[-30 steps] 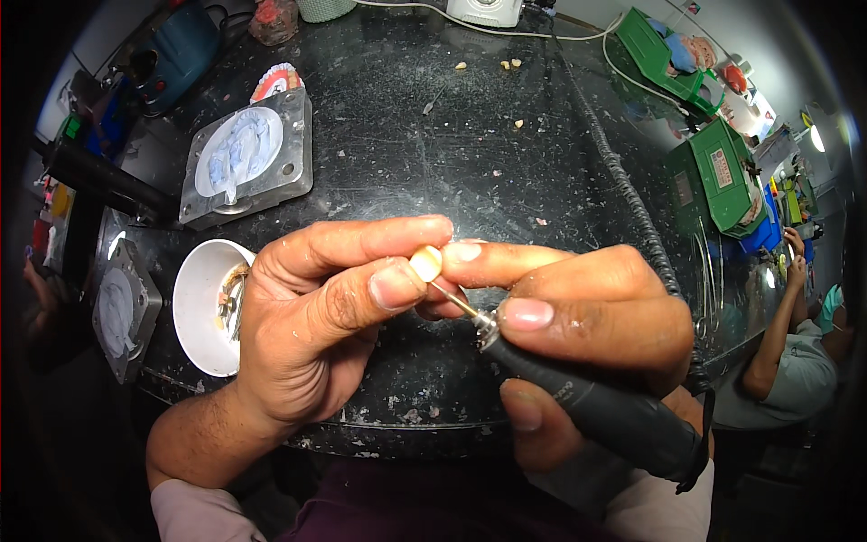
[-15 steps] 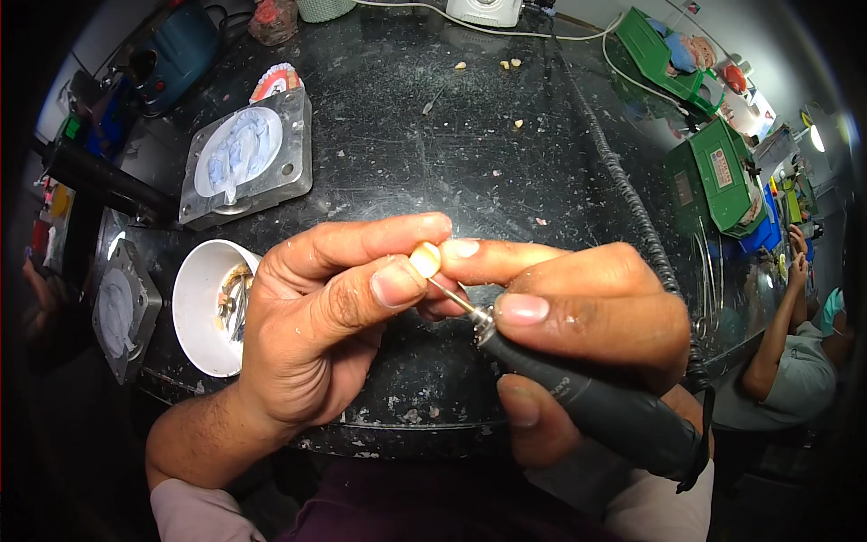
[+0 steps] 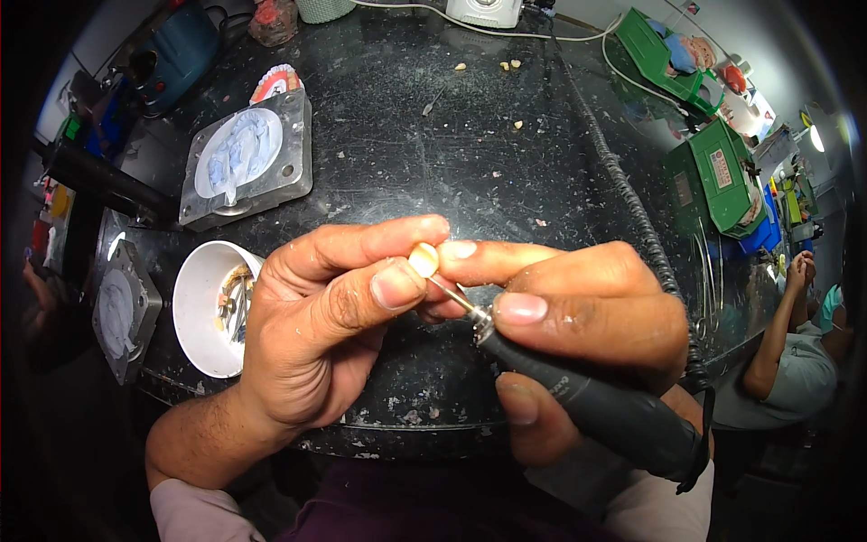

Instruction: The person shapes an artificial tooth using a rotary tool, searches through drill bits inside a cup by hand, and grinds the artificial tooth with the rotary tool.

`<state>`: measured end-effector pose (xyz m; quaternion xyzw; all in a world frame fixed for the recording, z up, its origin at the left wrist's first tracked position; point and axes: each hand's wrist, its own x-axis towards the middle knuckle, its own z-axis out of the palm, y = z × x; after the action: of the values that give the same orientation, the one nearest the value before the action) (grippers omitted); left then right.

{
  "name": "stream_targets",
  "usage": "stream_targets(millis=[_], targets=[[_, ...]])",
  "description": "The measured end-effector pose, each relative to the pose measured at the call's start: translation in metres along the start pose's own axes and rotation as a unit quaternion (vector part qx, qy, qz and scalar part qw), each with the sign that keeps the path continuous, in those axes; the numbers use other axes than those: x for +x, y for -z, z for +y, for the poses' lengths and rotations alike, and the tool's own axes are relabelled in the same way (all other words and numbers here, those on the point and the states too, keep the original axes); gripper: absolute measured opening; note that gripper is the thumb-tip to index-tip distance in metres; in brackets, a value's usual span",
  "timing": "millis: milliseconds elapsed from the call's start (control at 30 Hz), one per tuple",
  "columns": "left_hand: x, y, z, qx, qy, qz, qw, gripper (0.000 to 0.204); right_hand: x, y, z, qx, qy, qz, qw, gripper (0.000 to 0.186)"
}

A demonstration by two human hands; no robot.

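Left hand (image 3: 316, 343) pinches a small cream tooth (image 3: 423, 259); right hand (image 3: 578, 316) grips the rotary handpiece (image 3: 596, 411), whose bur could slip and nick a fingertip.

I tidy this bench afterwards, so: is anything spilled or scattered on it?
Yes. Small pale crumbs lie loose on the far side of the black bench top, and pale flecks dot its near edge below the hands. Nothing looks tipped over.
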<state>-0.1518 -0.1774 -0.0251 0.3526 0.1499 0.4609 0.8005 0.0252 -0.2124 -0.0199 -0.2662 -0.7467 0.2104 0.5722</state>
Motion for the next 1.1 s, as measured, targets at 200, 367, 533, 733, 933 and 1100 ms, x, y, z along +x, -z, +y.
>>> stream_targets(millis=[200,367,533,733,933,1100], targets=[[0.0003,-0.0001,-0.0005,-0.007,-0.001,-0.001,1.0,0.024,-0.0017,-0.0024,0.0048,0.015,0.016,0.012,1.0,0.027],[0.0004,0.0026,0.0008,-0.012,0.001,-0.006,1.0,0.023,-0.0004,-0.0039,0.0059,0.021,0.01,0.014,1.0,0.027],[0.0017,-0.0007,0.0006,-0.011,0.001,-0.016,1.0,0.021,-0.0001,-0.0019,0.005,0.013,0.024,0.013,1.0,0.027],[0.0008,0.0051,-0.0029,-0.027,-0.033,-0.002,0.999,0.021,0.0013,-0.0009,0.0052,0.005,0.026,-0.006,1.0,0.025],[0.0007,0.0025,-0.0027,-0.033,-0.033,0.009,0.999,0.021,0.0011,-0.0024,0.0042,-0.008,0.03,0.008,0.999,0.024],[0.0004,0.0027,-0.0027,-0.033,-0.029,0.007,0.999,0.021,0.0013,-0.001,0.0007,-0.007,0.012,-0.006,1.0,0.024]])
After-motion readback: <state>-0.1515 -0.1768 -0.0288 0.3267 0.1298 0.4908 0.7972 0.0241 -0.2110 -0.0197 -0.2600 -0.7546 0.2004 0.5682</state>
